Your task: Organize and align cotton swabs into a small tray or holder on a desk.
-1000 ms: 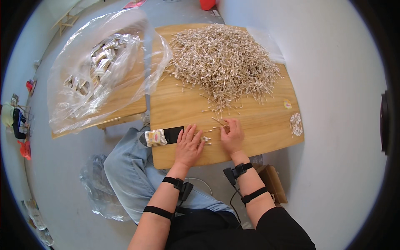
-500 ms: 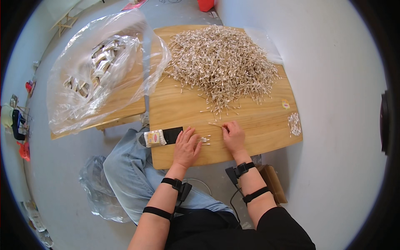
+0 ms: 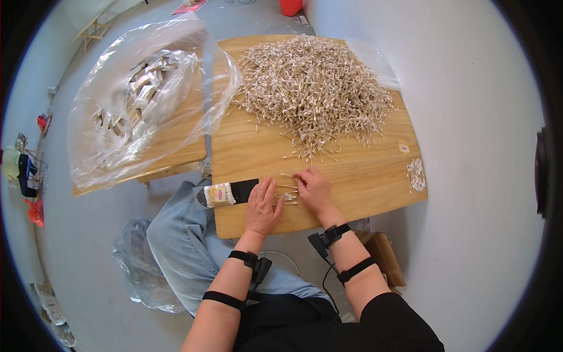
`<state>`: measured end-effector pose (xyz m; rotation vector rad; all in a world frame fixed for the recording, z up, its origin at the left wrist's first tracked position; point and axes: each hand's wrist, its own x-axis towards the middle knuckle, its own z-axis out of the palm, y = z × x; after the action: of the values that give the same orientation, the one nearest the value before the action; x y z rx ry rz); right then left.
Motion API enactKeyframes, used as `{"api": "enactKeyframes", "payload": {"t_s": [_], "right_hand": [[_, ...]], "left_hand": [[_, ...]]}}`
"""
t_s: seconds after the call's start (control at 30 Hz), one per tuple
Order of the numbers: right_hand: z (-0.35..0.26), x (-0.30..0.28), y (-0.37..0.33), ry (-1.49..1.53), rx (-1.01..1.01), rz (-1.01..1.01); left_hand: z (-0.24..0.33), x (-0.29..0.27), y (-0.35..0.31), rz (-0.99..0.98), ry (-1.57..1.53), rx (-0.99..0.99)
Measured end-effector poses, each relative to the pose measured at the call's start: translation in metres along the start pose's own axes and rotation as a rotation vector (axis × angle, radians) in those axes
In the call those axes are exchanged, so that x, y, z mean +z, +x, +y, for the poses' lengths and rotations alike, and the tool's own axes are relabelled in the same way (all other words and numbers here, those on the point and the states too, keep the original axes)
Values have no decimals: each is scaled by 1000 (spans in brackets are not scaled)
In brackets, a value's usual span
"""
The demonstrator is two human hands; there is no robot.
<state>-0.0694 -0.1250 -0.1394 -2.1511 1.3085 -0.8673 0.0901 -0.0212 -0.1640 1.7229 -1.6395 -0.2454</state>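
Note:
My right hand [image 3: 313, 189] pinches a cotton swab [image 3: 287, 175] between thumb and fingertips. The swab points left, just above the tabletop. My left hand [image 3: 262, 206] lies with fingers stretched out, over one end of a small bunch of loose cotton swabs [image 3: 288, 198]; their white tips stick out to the right of it. Left of that hand is a flat black strip [image 3: 244, 190], and beside it a clear pack of cotton swabs [image 3: 218, 195] with a yellow label. Farther back, a large heap of cotton swabs [image 3: 314, 88] covers much of the table.
At the wooden table's [image 3: 375, 167] right edge lie a small group of swabs [image 3: 416, 175] and a yellow label [image 3: 403, 146]. A clear plastic bag [image 3: 170, 126] with small packs [image 3: 145, 94] covers a second table at left. A cardboard box [image 3: 381, 258] stands below.
My right hand has moved left toward my left hand, carrying the pinched swab. My left hand stays at nearly the same place.

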Motion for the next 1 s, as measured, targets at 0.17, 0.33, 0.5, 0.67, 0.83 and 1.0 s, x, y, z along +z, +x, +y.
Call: {"api": "enactKeyframes", "payload": {"t_s": [0.17,0.33,0.5,0.67,0.83,1.0], "right_hand": [[0,5,-9,131,39,-34],[10,9,10,-159,64,211],[24,12,11,-271,-25,216],[18,6,-14,-152,2,98],[3,-5,-19,-77,-54,12],[2,-6,-18,-86,-79,-8]], "left_hand": [[4,0,2,-32,91,35],[2,-1,1,-10,9,28],[0,2,0,18,-35,27],[0,1,-1,37,-17,21],[4,-1,1,-23,54,27],[3,1,3,-46,77,47]]}}
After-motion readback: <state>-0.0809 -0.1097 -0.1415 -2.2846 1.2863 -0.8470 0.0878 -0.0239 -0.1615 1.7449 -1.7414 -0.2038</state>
